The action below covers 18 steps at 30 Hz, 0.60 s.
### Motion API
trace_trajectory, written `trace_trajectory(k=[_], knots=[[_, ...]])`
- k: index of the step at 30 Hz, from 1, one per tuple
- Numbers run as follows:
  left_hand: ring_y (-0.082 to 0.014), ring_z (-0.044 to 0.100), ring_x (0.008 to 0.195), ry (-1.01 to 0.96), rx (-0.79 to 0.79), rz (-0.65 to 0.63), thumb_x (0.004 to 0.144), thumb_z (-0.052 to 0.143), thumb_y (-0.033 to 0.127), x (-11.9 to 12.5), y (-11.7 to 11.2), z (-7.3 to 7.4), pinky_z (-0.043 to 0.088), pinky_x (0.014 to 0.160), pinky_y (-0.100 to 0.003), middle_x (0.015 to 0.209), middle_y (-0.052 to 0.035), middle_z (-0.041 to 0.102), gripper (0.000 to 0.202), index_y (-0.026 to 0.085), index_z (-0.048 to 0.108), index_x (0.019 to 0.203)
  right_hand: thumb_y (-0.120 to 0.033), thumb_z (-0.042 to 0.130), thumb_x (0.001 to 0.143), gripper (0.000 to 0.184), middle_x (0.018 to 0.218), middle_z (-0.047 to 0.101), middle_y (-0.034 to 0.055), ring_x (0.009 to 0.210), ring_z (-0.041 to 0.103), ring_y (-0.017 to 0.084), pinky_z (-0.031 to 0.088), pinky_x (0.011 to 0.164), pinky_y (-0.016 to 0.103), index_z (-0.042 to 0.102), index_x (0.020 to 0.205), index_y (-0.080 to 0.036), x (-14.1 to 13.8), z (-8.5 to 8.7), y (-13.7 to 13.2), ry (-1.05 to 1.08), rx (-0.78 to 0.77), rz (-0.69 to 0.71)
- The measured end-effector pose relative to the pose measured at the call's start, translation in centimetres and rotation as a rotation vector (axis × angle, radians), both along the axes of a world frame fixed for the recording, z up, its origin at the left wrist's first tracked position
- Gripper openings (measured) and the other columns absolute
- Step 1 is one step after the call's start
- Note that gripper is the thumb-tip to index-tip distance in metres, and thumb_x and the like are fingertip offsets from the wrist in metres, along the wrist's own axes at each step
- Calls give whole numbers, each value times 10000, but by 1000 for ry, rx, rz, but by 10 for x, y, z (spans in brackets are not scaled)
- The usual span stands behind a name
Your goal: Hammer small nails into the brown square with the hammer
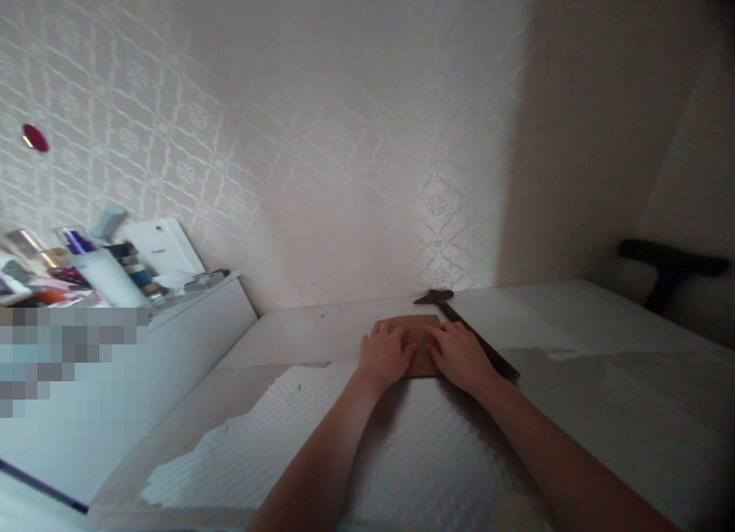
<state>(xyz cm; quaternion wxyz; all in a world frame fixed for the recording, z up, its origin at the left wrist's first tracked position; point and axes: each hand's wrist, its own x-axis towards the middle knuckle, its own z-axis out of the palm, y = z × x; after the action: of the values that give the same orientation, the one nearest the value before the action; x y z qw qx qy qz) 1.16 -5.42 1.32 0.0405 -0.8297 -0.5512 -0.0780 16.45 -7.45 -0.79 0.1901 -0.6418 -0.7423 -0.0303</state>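
Observation:
A flat brown rectangular board [422,333] lies in front of me; I cannot tell whether it is wood or cardboard. My left hand [386,354] grips its left side, thumb on the top face and fingers bent over the far left part. At the right side, my right hand [461,354] holds the board with its fingertips and thumb on the surface. Just beyond the right hand rests a hammer [479,339], its head toward the wall and its handle slanting back to the right, partly hidden by that hand.
White textured sheeting [425,455] covers part of the pale table [574,318], its edges ragged. To the left, a white cabinet [189,363] carries bottles, a white box [164,245] and other small items. A black T-shaped object [671,260] stands at right. Patterned wallpaper rises behind.

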Motion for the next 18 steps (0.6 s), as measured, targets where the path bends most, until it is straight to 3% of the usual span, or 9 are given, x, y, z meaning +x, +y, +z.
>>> trace_trajectory(k=[13, 18], knots=[[-265, 415, 1203, -4, -13, 14, 875, 417, 439, 0, -1, 2, 392, 931, -393, 1336, -111, 427, 473, 241, 412, 1304, -222, 426, 849, 392, 1109, 581, 135, 1052, 484, 247, 366, 888, 355, 561, 1208, -140, 1, 0, 0, 14, -9, 14], [-232, 471, 1151, -82, 20, -7, 876, 431, 401, 0, 0, 3, 388, 947, -356, 1273, -96, 498, 412, 214, 474, 1240, -216, 428, 848, 417, 1127, 577, 148, 1073, 485, 249, 378, 902, 350, 535, 1237, -111, 1, -4, 3, 42, 17, 49]])
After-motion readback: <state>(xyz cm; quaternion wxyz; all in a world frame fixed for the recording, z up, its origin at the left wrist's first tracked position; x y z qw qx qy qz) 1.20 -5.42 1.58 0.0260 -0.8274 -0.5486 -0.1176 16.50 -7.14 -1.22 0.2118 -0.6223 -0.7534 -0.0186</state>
